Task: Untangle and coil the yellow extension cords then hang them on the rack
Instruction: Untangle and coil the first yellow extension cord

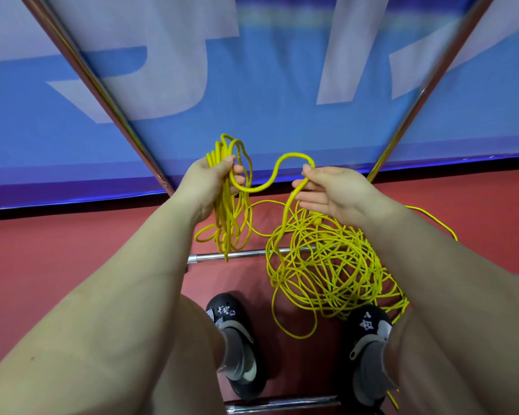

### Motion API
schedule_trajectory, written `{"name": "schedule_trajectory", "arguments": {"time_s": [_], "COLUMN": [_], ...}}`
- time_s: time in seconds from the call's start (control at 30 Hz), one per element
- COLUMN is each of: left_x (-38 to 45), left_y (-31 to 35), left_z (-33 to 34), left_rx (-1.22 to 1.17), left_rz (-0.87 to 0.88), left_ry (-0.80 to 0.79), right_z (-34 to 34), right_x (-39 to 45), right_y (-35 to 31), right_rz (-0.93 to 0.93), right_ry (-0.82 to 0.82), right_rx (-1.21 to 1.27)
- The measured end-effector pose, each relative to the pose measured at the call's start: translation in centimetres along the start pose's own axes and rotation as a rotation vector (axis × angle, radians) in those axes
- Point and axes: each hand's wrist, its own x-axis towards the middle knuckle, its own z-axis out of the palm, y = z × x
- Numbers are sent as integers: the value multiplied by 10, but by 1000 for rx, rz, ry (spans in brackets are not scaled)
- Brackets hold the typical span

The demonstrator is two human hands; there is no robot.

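The left hand [213, 181] grips a coiled bunch of yellow extension cord [327, 265]; the right hand [330, 190] pinches its next loop, other fingers loose.

Thin yellow extension cord [327, 265]: partly coiled loops hanging at 11 o'clock, tangled heap on floor at 4 o'clock.

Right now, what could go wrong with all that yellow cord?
The tangled pile lies across the rack's bottom bar and beside the right shoe, so pulling might tighten knots, snag the bar, or trip a foot. The left hand holds many loops; a loose grip could spill them while the right hand feeds more.
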Motion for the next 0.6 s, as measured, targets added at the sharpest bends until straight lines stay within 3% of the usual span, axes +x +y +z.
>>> {"name": "schedule_trajectory", "arguments": {"time_s": [0.37, 0.6], "left_x": [-11, -20], "left_y": [-15, -14], "left_z": [30, 43], "left_rx": [238, 255], "left_rz": [-25, -46], "left_ry": [-277, -363], "right_z": [12, 5], "right_x": [0, -3], "right_y": [-14, -27], "right_rz": [35, 24], "right_ry": [66, 85], "right_rx": [551, 702]}}
